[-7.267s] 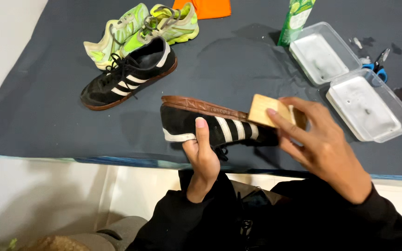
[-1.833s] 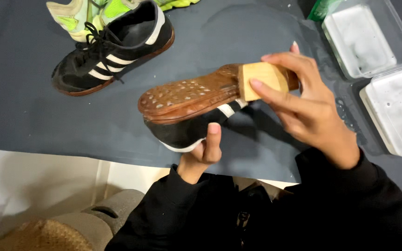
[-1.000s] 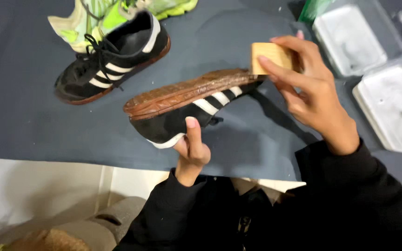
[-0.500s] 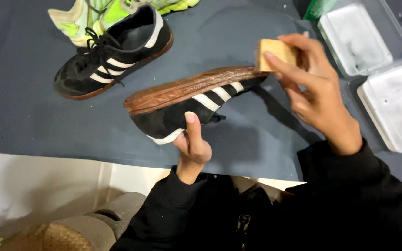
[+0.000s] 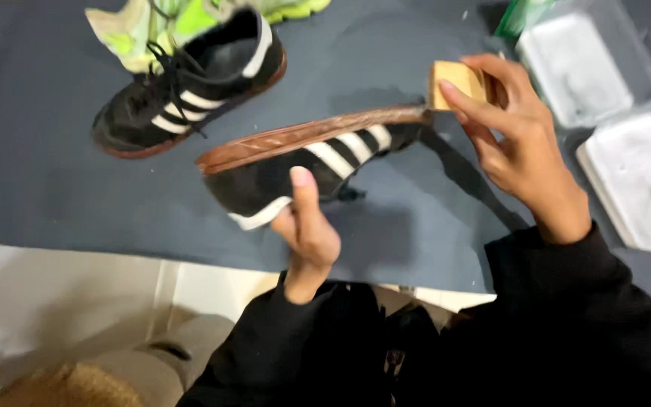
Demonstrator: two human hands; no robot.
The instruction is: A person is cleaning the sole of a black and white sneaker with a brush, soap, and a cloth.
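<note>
Black sleeves filled the bottom of the frame, and from them my left hand (image 5: 307,230) rose at the centre, closed around the black suede shoe with white stripes and a brown rubber sole (image 5: 303,158), thumb pressed up against its side. That shoe lay tipped on its side above the dark grey mat (image 5: 54,181), toe toward the lower left, heel toward the upper right, sole edge facing up. My right hand (image 5: 518,143), in the right half of the frame, pinched a small tan wooden block (image 5: 457,79) between thumb and fingers, held just at the heel end of the sole. Farther off, in the upper left, the matching black striped shoe (image 5: 190,87) rested upright on the mat, touching a pale green sneaker (image 5: 133,26) behind it. At the right edge sat two clear plastic containers (image 5: 634,173), and a green bottle (image 5: 521,15) showed at the top.
</note>
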